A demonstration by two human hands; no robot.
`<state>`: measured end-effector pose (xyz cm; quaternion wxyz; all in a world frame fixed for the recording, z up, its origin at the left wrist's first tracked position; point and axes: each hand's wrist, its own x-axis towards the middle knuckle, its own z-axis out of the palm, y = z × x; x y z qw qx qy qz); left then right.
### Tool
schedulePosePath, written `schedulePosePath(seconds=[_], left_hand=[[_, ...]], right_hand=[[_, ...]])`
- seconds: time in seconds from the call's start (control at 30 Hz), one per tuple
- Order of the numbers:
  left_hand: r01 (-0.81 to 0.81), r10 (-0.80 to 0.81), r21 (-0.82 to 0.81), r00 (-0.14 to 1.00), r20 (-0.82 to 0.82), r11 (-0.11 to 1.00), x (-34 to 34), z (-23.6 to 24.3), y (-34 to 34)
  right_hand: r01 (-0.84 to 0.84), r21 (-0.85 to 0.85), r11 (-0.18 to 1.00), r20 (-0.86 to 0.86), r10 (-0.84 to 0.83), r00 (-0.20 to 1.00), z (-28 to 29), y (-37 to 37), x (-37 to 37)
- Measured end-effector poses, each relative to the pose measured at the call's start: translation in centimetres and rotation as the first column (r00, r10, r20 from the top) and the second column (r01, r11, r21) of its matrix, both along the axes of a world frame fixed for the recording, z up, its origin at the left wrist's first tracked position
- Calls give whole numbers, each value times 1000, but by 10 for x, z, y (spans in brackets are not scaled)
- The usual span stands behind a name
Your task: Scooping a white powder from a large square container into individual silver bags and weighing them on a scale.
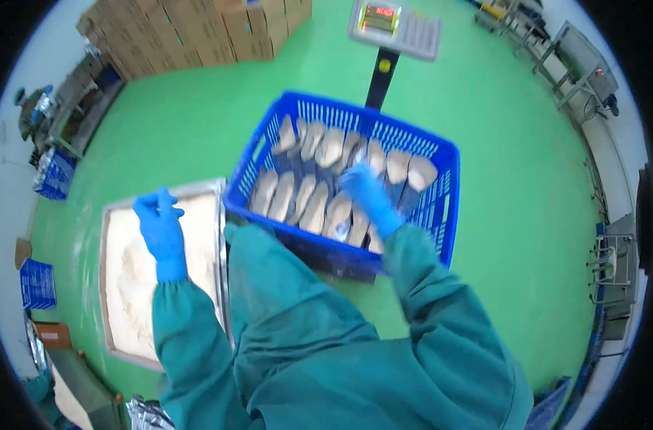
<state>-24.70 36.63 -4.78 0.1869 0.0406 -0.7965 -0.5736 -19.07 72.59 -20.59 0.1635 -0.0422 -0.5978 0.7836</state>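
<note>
My left hand [161, 233], in a blue glove, is raised over a shallow metal tray [222, 269] of white powder [129, 294]. Its fingers are loosely bent and apart, and nothing shows in them. My right hand [369, 195], also gloved in blue, reaches over a blue slotted plastic basket [449, 208]. Motion smears its fingers, so whether they grip anything is unclear. Two rows of flat, oblong grey pieces dusted pale, such as this one [313, 208], lean on edge inside the basket. A rounder pale piece [421, 173] sits at the back right of the far row.
Behind the basket rises a scale's post with a lit display [380, 20]. Cardboard boxes [190, 36] are stacked at the far left on the green floor [505, 136]. Blue crates [38, 284] stand along the left; metal equipment [581, 68] lines the right wall.
</note>
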Motion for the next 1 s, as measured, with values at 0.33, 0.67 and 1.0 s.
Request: schedulePosePath(seconds=[0.33, 0.67, 1.0], left_hand=[[-176, 181, -789, 980, -83, 589, 169, -9, -165], [-347, 889, -845, 363, 280, 408, 479, -110, -385], [-411, 895, -909, 429, -122, 73, 447, -104, -368]], right_hand=[[-558, -553, -619, -752, 659, 16, 139, -390, 24], [-517, 855, -50, 403, 690, 601, -21, -493, -87], [-24, 690, -723, 594, 548, 589, -101, -535, -93]])
